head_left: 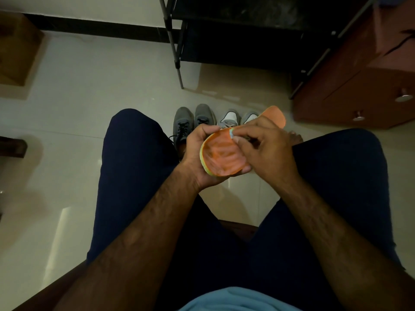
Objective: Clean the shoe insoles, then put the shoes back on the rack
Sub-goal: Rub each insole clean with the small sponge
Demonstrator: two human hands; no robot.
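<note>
Dim room, pale tiled floor (89, 104), rack (235, 25) at upper centre, shoes (183, 122) mid-frame. Orange insole (222, 158) sits mid-frame just below them, left grip (197, 153) curled under its rounded end, right grip (269, 151) pinching the upper edge. It bows in the hold, so likely light, soft foam: cradle underneath, pinch the rim.

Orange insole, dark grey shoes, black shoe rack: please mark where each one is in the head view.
orange insole (221, 157), head view, on its broad ribbed end.
dark grey shoes (183, 127), head view, on the laces of the outer shoe.
black shoe rack (238, 49), head view, on its lower shelf.
</note>
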